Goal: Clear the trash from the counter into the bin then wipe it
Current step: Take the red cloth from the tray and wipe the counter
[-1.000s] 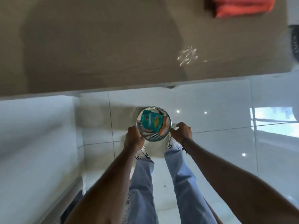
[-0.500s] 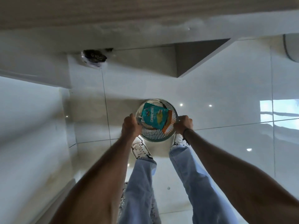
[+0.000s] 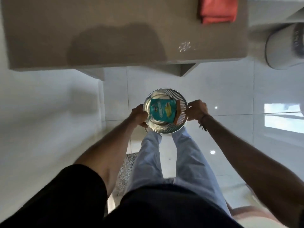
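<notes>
The head view is looking straight down on a round metal bin (image 3: pixel 165 111) with a slotted wall, sitting at the centre of the frame over the pale tiled floor (image 3: pixel 230 96), just ahead of the person's jeans-clad legs (image 3: pixel 164 153). Inside it a teal snack packet (image 3: pixel 162 111) is lying flat, with an orange wrapper (image 3: pixel 177 112) tucked against the right wall. The left hand (image 3: pixel 139 116) is clenching the rim on the left side and the right hand (image 3: pixel 196 110) is clenching it on the right, fingers curled over the edge, so the bin is being gripped between both hands, equally near each. The brown counter (image 3: pixel 115 30) is filling the upper part of the frame, directly beyond the bin and well apart from it. A scatter of white crumbs (image 3: pixel 185 46) is lying on its right part, and a folded orange-red cloth (image 3: pixel 217 10) is resting at its upper right corner. Judging by this, crumbs remain to be cleared, which probably calls for bringing the bin up toward the counter edge below them, and wiping is not yet begun.
</notes>
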A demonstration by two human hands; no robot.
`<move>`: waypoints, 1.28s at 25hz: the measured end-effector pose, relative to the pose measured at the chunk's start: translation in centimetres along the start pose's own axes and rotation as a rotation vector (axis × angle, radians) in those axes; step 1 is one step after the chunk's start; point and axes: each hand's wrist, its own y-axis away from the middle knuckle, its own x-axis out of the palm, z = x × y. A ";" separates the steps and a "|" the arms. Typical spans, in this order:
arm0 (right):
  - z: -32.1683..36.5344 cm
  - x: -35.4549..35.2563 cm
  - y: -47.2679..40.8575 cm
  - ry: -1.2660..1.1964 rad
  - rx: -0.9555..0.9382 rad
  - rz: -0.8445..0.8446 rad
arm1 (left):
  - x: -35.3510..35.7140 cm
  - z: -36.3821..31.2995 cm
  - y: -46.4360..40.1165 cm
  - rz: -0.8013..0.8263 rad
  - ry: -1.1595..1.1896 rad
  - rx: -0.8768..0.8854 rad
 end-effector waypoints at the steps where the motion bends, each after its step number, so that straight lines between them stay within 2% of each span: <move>1: 0.3 -1.2 1.8 -0.013 -0.002 -0.010 | -0.6 -0.5 2.0 0.033 0.011 -0.011; 5: 3.0 -5.5 6.1 -0.040 -0.134 -0.122 | -2.7 -1.5 6.9 -0.035 0.098 0.057; 10: 6.1 -11.4 7.7 -0.032 -0.465 -0.484 | -3.5 -2.4 8.0 -0.114 0.108 0.071; 14: 9.7 -17.1 5.5 -0.024 -0.558 -0.693 | -3.8 -3.6 7.2 -0.157 0.078 0.084; 16: 12.0 -20.1 3.0 0.142 -0.559 -0.692 | -3.6 -4.3 6.8 -0.166 0.099 0.054; 20: 15.1 -24.1 -2.3 0.655 -0.542 -0.475 | -3.2 -5.7 6.1 -0.170 0.166 -0.020; 22: 15.8 -25.0 -4.4 0.823 -0.553 -0.445 | -3.0 -6.3 5.8 -0.166 0.183 -0.040; 27: 17.7 -25.8 -6.9 0.898 -0.666 -0.522 | -2.9 -7.2 4.9 -0.174 0.184 -0.075; 32: 16.7 -24.1 -5.9 0.922 -0.643 -0.564 | -3.4 -7.4 4.4 -0.148 0.195 -0.075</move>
